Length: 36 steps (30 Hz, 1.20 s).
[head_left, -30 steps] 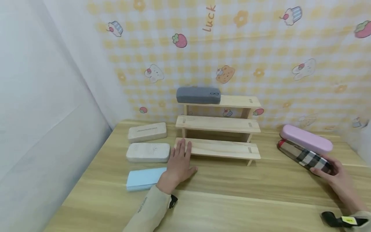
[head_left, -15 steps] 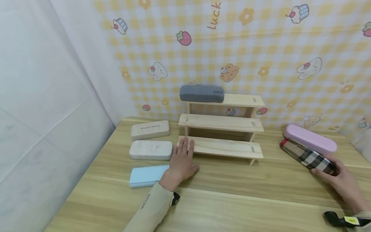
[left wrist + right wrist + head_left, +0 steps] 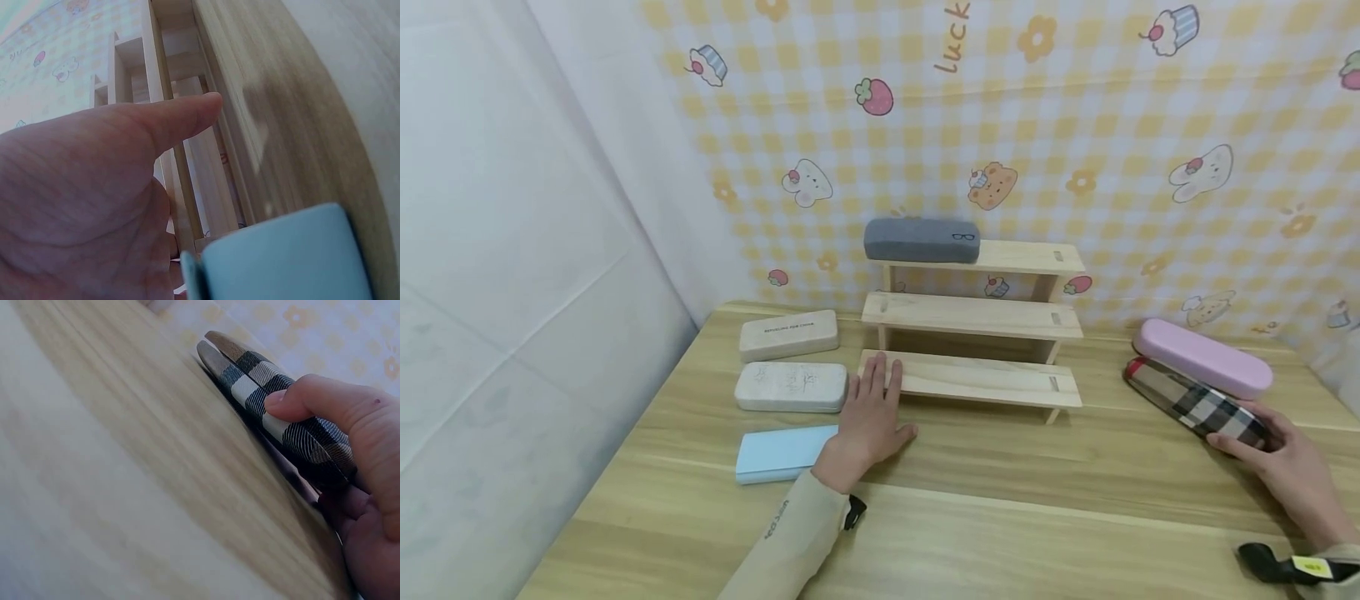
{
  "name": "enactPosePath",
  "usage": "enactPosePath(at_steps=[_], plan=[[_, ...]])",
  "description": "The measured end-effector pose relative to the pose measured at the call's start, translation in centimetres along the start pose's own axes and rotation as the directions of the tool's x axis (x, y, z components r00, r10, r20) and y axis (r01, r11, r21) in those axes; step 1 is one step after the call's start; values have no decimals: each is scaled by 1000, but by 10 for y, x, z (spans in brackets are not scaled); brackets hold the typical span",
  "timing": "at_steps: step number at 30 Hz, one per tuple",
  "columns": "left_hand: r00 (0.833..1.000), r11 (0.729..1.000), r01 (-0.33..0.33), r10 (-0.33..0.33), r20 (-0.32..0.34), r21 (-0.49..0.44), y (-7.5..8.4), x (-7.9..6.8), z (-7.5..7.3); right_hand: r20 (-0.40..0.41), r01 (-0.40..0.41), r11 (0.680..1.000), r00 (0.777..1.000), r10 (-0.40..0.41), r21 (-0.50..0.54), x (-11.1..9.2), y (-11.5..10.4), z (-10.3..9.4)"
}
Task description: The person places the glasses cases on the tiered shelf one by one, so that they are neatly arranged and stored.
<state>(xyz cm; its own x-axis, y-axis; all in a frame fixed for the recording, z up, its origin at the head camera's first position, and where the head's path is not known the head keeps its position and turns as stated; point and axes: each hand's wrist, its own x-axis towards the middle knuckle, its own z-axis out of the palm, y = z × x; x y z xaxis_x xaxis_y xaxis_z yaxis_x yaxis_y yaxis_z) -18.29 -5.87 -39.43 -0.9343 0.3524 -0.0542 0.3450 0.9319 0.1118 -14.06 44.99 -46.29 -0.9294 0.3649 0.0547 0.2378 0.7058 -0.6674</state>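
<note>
**Right hand (image 3: 1285, 467) grips plaid case (image 3: 1193, 407), left hand (image 3: 867, 427) on rack (image 3: 972, 315), little altered in a second**

Clock directions are taken from the middle of the rack in the head view. The plaid case lies between three and four o'clock, slanting, its red end towards ten and its gripped end towards four. The right hand pinches that lower end, thumb on the near side, fingers round the far side; whether the case rests fully on the table (image 3: 1000, 542) I cannot tell. The pink case (image 3: 1202, 358) lies at three o'clock, just beyond the plaid one; whether they touch is unclear.

The left hand reaches in from between seven and eight, fingers straight and slightly spread, thumb wide, holding nothing. Its fingertips rest on the nine o'clock end of the bottom shelf (image 3: 985, 380). Near it lie the blue case (image 3: 782, 452) at eight, partly behind the wrist, the white case (image 3: 790, 387) between eight and nine, and the beige case (image 3: 788, 335) at nine. The grey case (image 3: 921, 242) sits on the top shelf (image 3: 1030, 257), at its nine o'clock end.

Against a second ago, the head view has shifted slightly; hands, cases and rack keep the same places relative to one another.
</note>
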Motion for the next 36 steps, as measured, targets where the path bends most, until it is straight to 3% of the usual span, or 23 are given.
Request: enactPosePath(at_steps=[8,12,17,24,29,32,36], plan=[[1000,1000,11,-11,15,-8,-3,-1,0,18,13,999,1000,-14,30,-1,-3,1],[1000,1000,22,-22,16,-6,-7,-2,2,57,20,993,998,-27,118,0,-7,2],[1000,1000,8,-7,13,-14,-4,0,0,49,40,974,997,-52,224,-2,-9,-3],[1000,1000,1,0,17,-9,-1,1,1,65,99,980,992,-112,175,-1,-15,-13],[1000,999,-3,4,13,-39,0,-1,-1,53,179,945,978,-200,272,8,-21,-21],[1000,999,-1,1,14,-32,0,-3,-2,48,216,893,966,-255,394,15,-24,-25],[1000,1000,-2,2,7,-13,0,-3,-4,34,260,855,951,-307,448,22,-31,-32]])
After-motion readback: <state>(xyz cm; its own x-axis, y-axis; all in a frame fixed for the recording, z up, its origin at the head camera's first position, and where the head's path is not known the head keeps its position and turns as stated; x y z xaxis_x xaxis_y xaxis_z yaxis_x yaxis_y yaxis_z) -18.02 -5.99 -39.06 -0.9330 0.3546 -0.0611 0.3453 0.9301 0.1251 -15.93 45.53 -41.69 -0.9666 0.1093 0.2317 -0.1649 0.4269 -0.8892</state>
